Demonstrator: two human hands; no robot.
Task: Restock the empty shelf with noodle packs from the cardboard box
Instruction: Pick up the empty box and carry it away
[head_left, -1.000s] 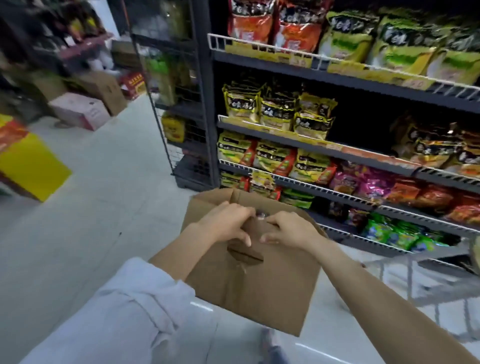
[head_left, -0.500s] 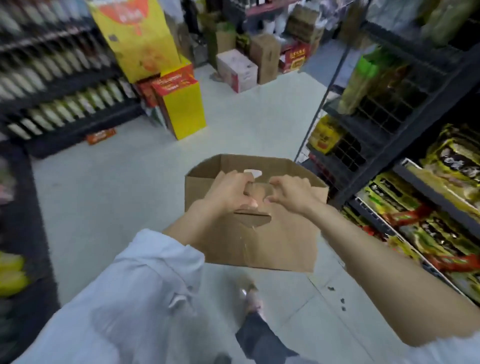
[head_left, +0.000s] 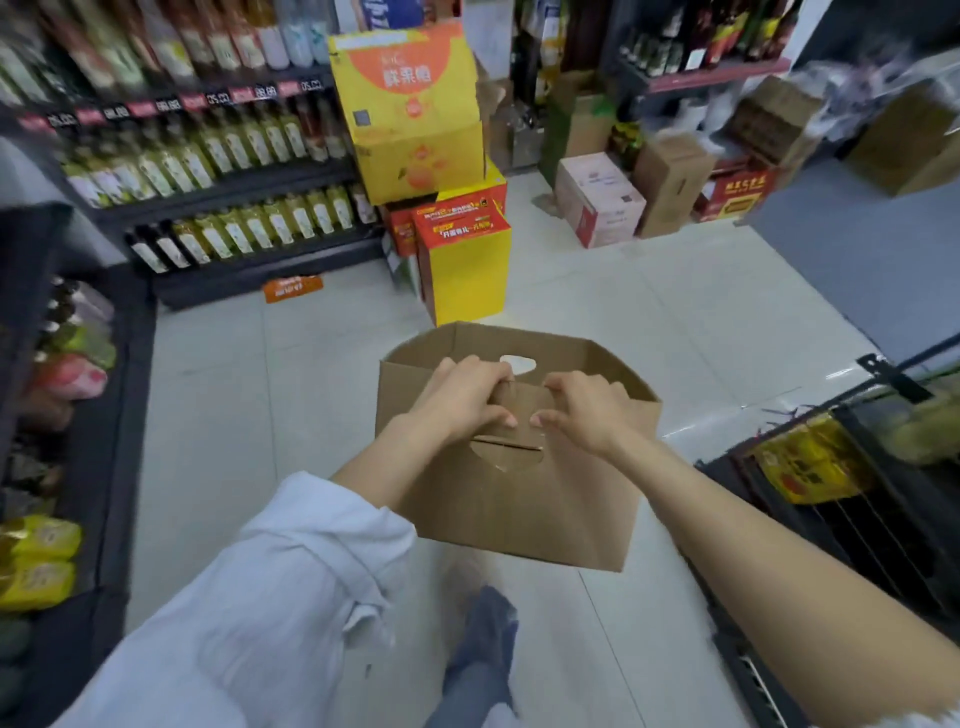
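I carry a brown cardboard box (head_left: 519, 499) in front of me, above the floor, its top open. My left hand (head_left: 457, 397) grips the near top edge of the box with fingers curled over the rim. My right hand (head_left: 584, 410) grips the same edge just to the right, thumb on the outside. A handle cut-out shows in the near wall below my hands and another in the far wall. The inside of the box is hidden. No noodle packs show in or near the box.
A stack of yellow and red cartons (head_left: 447, 208) stands on the white tiled floor (head_left: 260, 415) ahead. Bottle shelves (head_left: 208, 182) line the left. More cardboard boxes (head_left: 623, 197) sit at the back. A dark wire rack (head_left: 857, 493) with a yellow pack is on my right.
My view has swung left, away from the noodle shelves toward the aisle and the stacked cartons. Both hands keep the same grip on the box.
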